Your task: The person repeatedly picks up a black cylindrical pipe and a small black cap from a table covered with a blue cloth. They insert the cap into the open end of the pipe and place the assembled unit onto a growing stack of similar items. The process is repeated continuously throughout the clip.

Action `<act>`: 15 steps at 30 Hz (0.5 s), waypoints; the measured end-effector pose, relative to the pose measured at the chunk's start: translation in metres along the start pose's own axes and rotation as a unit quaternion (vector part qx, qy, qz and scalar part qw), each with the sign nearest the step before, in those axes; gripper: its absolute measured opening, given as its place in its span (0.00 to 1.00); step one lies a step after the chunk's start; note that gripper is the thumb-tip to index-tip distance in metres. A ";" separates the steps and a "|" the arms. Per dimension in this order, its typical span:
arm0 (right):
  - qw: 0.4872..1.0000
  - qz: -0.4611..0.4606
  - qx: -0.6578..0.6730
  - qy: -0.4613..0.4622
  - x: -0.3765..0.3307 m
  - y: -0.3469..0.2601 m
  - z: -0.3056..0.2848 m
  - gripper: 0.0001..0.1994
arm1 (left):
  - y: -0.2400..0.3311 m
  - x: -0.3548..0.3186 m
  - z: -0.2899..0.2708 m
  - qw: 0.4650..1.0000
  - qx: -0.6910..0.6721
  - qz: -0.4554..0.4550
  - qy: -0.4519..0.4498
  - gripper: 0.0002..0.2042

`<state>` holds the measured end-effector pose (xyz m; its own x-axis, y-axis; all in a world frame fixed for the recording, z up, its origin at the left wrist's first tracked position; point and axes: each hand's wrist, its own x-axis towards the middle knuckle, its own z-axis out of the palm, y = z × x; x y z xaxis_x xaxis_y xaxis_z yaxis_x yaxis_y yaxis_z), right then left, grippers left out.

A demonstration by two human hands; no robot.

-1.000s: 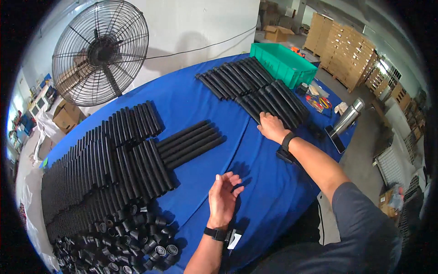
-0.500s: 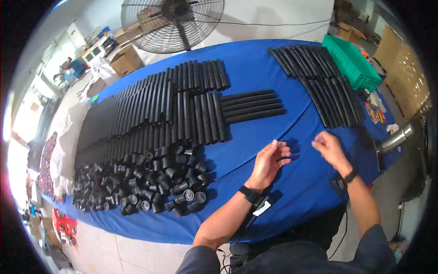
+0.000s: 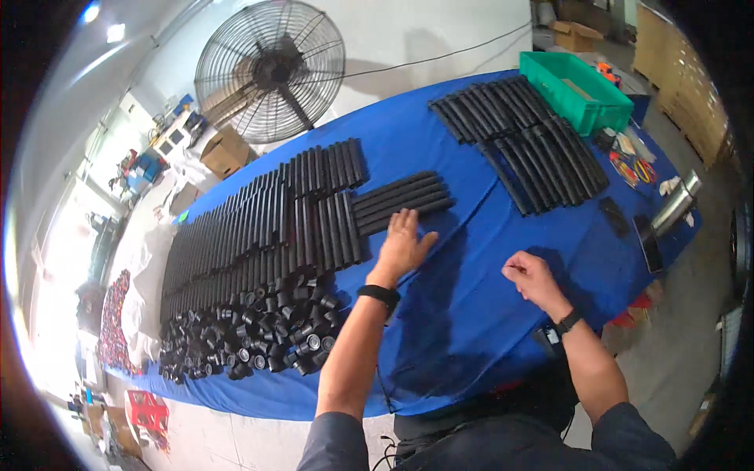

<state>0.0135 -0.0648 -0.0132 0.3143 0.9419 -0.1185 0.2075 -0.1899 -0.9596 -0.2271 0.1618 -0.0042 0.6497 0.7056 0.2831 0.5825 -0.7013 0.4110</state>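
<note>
My left hand (image 3: 402, 250) is open, its fingers stretched toward a short row of black tubes (image 3: 404, 195) lying crosswise, the fingertips at the nearest tube; I cannot tell whether they touch. Over the blue cloth, my right hand (image 3: 532, 279) has its fingers curled in, with nothing showing in them. To the left lies a wide bank of black tubes (image 3: 236, 212), side by side in rows. In front of that bank is a heap of short black caps (image 3: 259, 334). Another group of black tubes (image 3: 542, 169) lies at the right, in two overlapping rows.
A green bin (image 3: 577, 98) stands at the table's far right corner. Near the right edge lie a phone (image 3: 649, 245), a metal cylinder (image 3: 677, 202) and colourful small items (image 3: 633, 171). A large fan (image 3: 271, 71) stands behind the blue-covered table (image 3: 471, 235). White plastic sheeting (image 3: 149, 286) borders the left end.
My left hand has moved left and forward to the crosswise tubes, turning palm down. My right hand has shifted a little left and nearer, fingers still curled. The whole view has turned somewhat.
</note>
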 end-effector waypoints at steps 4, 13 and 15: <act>1.000 -0.010 -0.005 0.004 -0.006 -0.006 -0.006 0.08 | 0.004 0.005 0.010 0.986 0.155 -0.034 -0.051 0.37; 0.999 -0.041 0.027 0.000 -0.003 -0.002 -0.010 0.08 | 0.009 0.006 -0.007 0.974 0.215 -0.046 -0.063 0.22; 0.999 -0.033 0.036 -0.008 -0.003 -0.004 -0.011 0.08 | 0.004 -0.001 0.001 0.967 0.237 -0.047 -0.083 0.14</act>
<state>0.0222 -0.0704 -0.0060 0.2866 0.9563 -0.0581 0.1599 -0.1075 -0.9813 -0.2251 0.1580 -0.0039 0.6294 0.7699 0.1056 0.7757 -0.6306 -0.0256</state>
